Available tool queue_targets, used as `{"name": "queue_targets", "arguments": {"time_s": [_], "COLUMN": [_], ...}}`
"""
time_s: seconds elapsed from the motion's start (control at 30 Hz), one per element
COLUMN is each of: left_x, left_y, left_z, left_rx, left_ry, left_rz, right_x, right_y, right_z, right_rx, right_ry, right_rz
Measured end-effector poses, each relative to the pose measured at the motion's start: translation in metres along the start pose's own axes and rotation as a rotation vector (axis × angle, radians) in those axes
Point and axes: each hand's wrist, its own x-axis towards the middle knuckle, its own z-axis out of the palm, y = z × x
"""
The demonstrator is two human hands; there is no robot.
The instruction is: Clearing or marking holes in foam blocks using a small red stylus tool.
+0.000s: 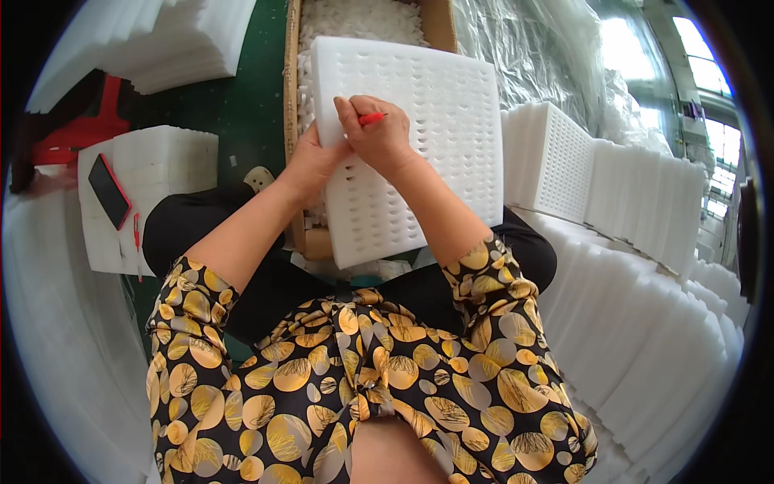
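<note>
A thick white foam block (435, 89) with rows of small slots tilts over an open cardboard box in front of me. My left hand (316, 165) grips the block's left side, and its fingers are partly hidden by that edge and by my other hand. Closed over the upper left part of the slotted face is my right hand (377, 133). It holds a slim red tool (372, 118), with only a short red end showing past the fingers. Whether the tool's other end touches the foam is hidden by the hand.
White foam scraps fill the cardboard box (291, 105). On a foam stack (173, 153) at the left lie a red-edged phone (110, 192) and a red pen (137, 234). More foam stacks (637, 194) stand at the right, below clear plastic sheeting (536, 48).
</note>
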Motion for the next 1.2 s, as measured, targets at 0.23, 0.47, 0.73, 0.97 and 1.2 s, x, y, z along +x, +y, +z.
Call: {"name": "queue_targets", "arguments": {"time_s": [0.23, 0.47, 0.73, 0.97, 1.2], "left_x": [0.012, 0.018, 0.023, 0.021, 0.036], "left_y": [-0.002, 0.017, -0.009, -0.017, 0.027], "left_z": [-0.015, -0.008, -0.010, -0.024, -0.072], "left_rx": [-0.232, -0.575, -0.165, 0.913, -0.369], "left_ry": [0.087, -0.062, 0.022, -0.344, -0.238], "left_rz": [0.007, 0.168, 0.394, 0.640, 0.013], "right_x": [-0.009, -0.113, -0.100, -0.062, -0.023], "right_y": [-0.040, -0.021, 0.003, 0.030, 0.058], "right_z": [-0.097, -0.120, -0.076, -0.176, -0.250], "right_rx": [0.496, 0.614, 0.905, 0.788, 0.586], "right_ry": [0.219, 0.313, 0.480, 0.394, 0.043], "right_rz": [0.264, 0.596, 0.575, 0.477, 0.535]}}
